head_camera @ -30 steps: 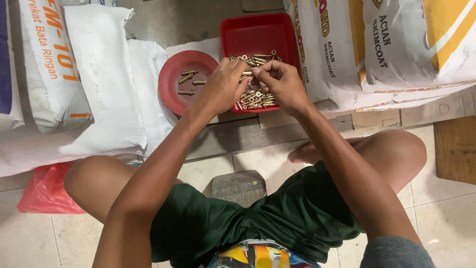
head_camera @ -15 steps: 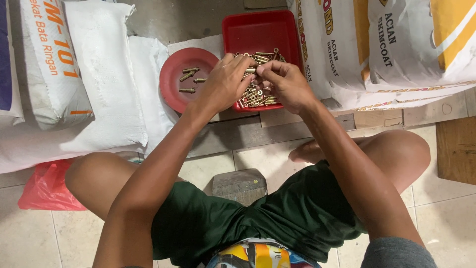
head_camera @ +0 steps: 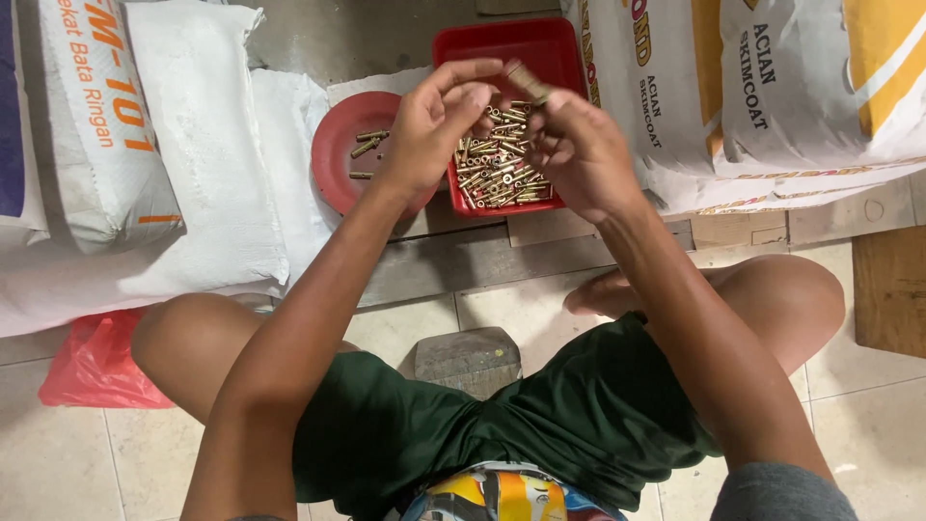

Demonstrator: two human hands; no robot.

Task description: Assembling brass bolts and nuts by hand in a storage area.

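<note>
Above the red tray [head_camera: 453, 58] of little gold bolts [head_camera: 497, 174], the right hand [head_camera: 579, 145] pinches one short, shiny gold bolt [head_camera: 528, 81] — the left hand [head_camera: 434, 125] curls loosely beside it, holding nothing I can see.

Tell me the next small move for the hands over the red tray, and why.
Probably carry the brass piece pinched in the right hand leftward and set it on the round red lid. A few similar brass pieces already lie there apart from the heap in the square red tray, and the left hand hovers between the two.
</note>
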